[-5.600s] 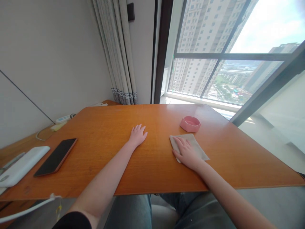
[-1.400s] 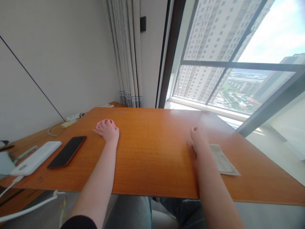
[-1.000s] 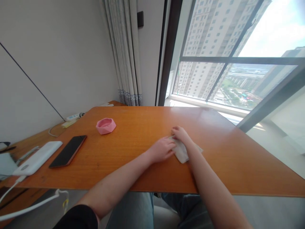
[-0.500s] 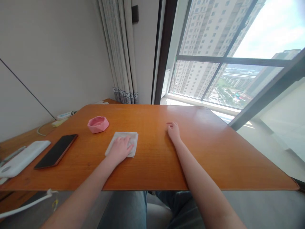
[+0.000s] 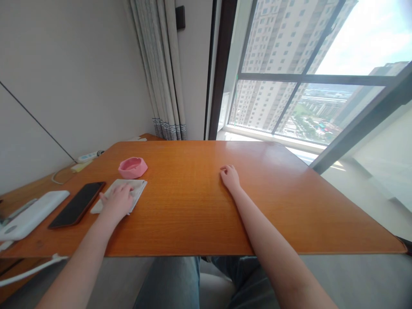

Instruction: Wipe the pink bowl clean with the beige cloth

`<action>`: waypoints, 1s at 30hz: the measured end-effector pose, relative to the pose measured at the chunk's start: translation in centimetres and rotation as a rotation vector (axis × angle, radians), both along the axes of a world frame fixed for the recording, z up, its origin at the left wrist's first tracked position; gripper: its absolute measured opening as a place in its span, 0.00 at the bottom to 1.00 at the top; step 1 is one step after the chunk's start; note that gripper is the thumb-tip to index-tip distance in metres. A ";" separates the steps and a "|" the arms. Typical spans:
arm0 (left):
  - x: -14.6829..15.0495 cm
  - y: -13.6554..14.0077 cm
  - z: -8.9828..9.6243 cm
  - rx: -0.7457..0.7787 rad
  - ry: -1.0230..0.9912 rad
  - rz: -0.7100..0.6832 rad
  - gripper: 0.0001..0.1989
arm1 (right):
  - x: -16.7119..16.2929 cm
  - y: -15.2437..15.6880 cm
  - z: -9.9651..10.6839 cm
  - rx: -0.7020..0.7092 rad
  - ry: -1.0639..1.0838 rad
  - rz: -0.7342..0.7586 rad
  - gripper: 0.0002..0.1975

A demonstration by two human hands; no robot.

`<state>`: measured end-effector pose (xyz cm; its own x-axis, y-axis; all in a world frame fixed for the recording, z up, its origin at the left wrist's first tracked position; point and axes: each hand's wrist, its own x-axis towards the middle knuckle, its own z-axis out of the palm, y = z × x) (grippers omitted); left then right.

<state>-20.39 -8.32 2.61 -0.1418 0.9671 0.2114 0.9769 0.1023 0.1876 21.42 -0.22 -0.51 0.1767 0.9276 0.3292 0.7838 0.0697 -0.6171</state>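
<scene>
- While the left hand (image 5: 118,199) is lying over the cloth (image 5: 137,190), its fingers are sitting wide apart, seemingly pressing rather than pinching.
- The cloth is resting on the tabletop (image 5: 186,214), just beside the phone (image 5: 78,205), on the near side of the dish (image 5: 132,168).
- Done well, the palm would be pressing evenly, keeping the cloth clear of both.
- The right hand (image 5: 229,177) is resting well apart, fingers curling; whether they are gripping anything, I cannot tell.

A patterned-hem curtain (image 5: 162,73) hangs left of the window (image 5: 301,78).
</scene>
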 end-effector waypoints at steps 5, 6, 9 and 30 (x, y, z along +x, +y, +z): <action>11.4 3.4 2.6 0.024 -0.003 -0.410 0.13 | -3.4 -1.2 1.2 -0.092 -0.303 -0.069 0.14; 14.0 4.3 2.6 -0.009 -0.029 -0.520 0.12 | -3.9 -1.3 1.4 -0.102 -0.337 -0.084 0.15; 20.9 6.8 1.4 -0.086 -0.196 -0.763 0.11 | -4.5 -1.5 1.6 -0.121 -0.370 -0.115 0.15; 24.3 9.0 -2.9 0.038 -0.336 -0.962 0.18 | -3.8 -0.5 1.1 -0.038 -0.178 0.414 0.22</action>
<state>3.95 0.66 -0.34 0.6343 0.6958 0.3369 0.5381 -0.7103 0.4538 17.62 -0.72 0.58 -0.2682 0.9203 0.2849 0.7889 0.3795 -0.4833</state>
